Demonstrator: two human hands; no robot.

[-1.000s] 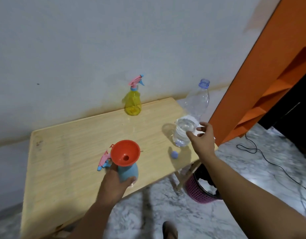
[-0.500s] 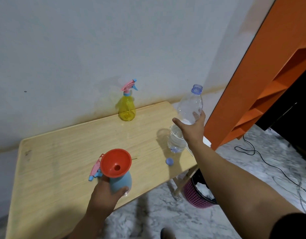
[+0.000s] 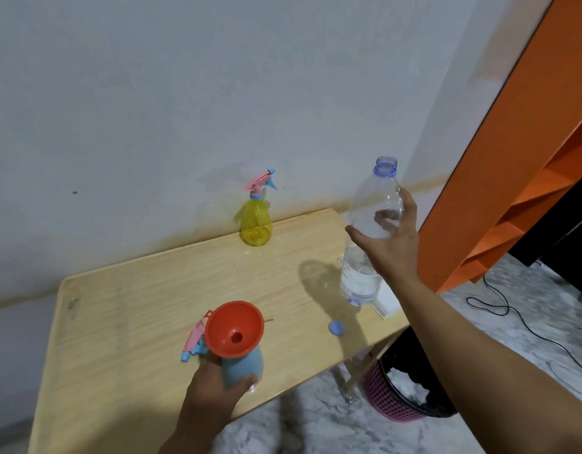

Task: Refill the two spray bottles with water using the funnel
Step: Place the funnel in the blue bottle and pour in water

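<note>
A blue spray bottle (image 3: 245,363) stands near the table's front edge with an orange funnel (image 3: 234,328) in its neck. My left hand (image 3: 214,388) grips the bottle's body. Its pink and blue spray head (image 3: 195,340) lies beside it on the left. My right hand (image 3: 389,244) wraps round the middle of a clear uncapped water bottle (image 3: 369,231), upright at the table's right edge and partly filled. The bottle's blue cap (image 3: 336,328) lies on the table. A yellow spray bottle (image 3: 256,221) with its spray head on stands at the back by the wall.
The wooden table (image 3: 145,309) stands against a white wall. A pink mesh bin (image 3: 394,393) sits on the marble floor under the table's right corner. An orange shelf unit (image 3: 512,178) rises at the right, and a black cable (image 3: 512,319) trails across the floor.
My right hand reached up from the water bottle's lower part and closed round its middle. The view shifted slightly; my left hand kept hold of the blue bottle.
</note>
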